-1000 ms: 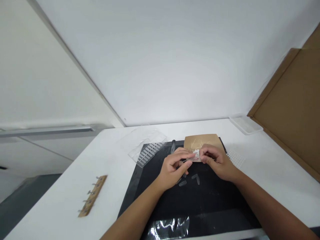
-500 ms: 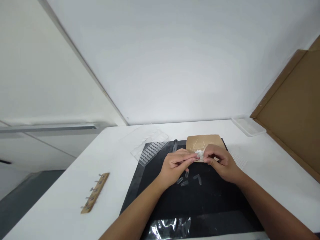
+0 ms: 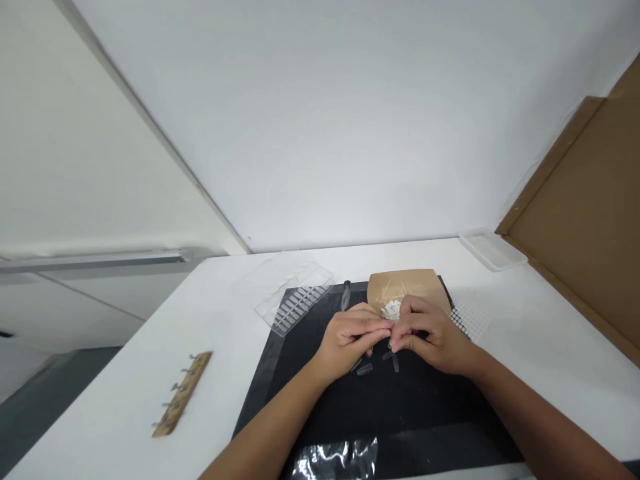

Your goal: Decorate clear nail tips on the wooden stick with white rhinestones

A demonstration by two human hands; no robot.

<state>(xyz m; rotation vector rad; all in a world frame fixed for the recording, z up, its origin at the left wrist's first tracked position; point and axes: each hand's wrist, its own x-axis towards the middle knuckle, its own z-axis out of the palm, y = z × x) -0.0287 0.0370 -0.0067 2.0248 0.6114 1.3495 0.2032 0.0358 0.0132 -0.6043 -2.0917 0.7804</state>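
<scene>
Over the black mat (image 3: 400, 413), my left hand (image 3: 345, 337) and my right hand (image 3: 430, 337) meet fingertip to fingertip. Both are closed in a pinch, and whatever small thing lies between them is too hidden to name. Just below the fingers, several clear false nail tips (image 3: 365, 369) are scattered on the mat. Behind my hands a pile of small white pieces (image 3: 391, 310) rests on a brown sheet (image 3: 410, 280), partly covered by my right hand.
A clear case of nail tips (image 3: 295, 310) lies at the mat's back left, near a dark pen-like tool (image 3: 346, 295). A sheet of white dots (image 3: 470, 320) is right. Further out are a wooden strip with metal clips (image 3: 183, 393), a plastic tray (image 3: 493, 250) and cardboard (image 3: 580, 213).
My right hand has moved left and down, away from the white pile, to meet my left fingertips. More of the dotted sheet now shows. The whole view has shifted slightly.
</scene>
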